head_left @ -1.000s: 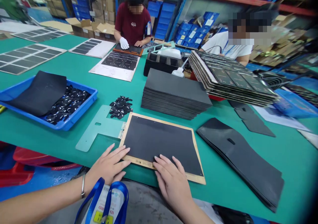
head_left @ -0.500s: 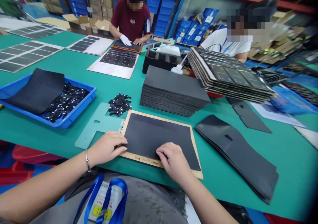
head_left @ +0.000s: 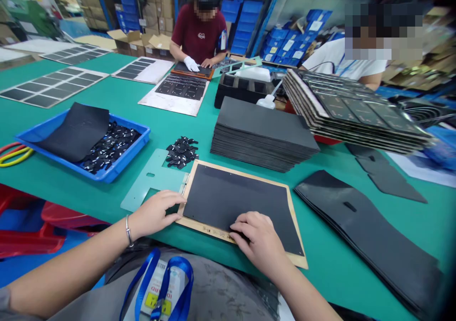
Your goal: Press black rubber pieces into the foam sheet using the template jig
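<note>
A thin black sheet (head_left: 242, 197) lies flat on a wooden board (head_left: 298, 235) with a light brown rim. My left hand (head_left: 158, 212) touches the board's left edge near its lower corner, thumb and fingers apart. At the sheet's near edge rests my right hand (head_left: 258, 235), fingers bent and slightly spread, thumb over the rim. A pale green cut-out plate (head_left: 142, 178) joins the board's left side at a hinge. Just beyond it sits a heap of small black pieces (head_left: 182, 151).
A tall stack of black sheets (head_left: 263, 131) stands behind the board; more black sheets (head_left: 363, 231) lie to its right. On the left is a blue tray (head_left: 103, 176) of small black pieces. Two co-workers, one in a dark red shirt (head_left: 199, 36), are across the table.
The view has shifted, so the scene sits further right. My right hand's fingers have spread from a tighter pinch at the sheet's near edge. My left hand stays by the board's left edge.
</note>
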Tool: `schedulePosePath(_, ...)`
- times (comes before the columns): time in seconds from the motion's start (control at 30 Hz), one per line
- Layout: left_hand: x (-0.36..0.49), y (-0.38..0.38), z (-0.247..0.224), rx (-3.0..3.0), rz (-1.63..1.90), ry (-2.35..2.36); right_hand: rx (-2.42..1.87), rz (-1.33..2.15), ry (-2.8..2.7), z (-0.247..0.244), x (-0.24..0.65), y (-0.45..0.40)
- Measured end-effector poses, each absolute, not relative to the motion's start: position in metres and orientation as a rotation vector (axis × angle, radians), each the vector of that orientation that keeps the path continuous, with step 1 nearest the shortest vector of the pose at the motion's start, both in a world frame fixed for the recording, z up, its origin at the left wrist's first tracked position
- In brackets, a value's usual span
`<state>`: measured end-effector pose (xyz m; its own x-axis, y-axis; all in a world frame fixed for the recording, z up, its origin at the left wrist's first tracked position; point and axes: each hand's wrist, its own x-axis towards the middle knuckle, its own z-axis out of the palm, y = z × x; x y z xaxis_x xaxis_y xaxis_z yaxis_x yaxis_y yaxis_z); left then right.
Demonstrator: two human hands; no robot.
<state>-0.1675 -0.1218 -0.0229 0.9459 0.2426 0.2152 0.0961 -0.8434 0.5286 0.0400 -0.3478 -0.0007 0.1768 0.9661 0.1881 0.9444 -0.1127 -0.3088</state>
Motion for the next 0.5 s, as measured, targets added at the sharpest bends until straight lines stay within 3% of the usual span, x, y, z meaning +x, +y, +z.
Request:
schedulePosePath(0.37, -0.165, -0.139, -0.028, 2.429, 0.536, 0.433, -2.11, -0.004, -1.759, 0.004, 0.041, -0.343)
schedulePosePath(0.5, -0.164, -0.141, -0.03, 2.478, 0.576, 0.305, -2.133, -0.027, -1.729, 0.011, 0.043, -0.341)
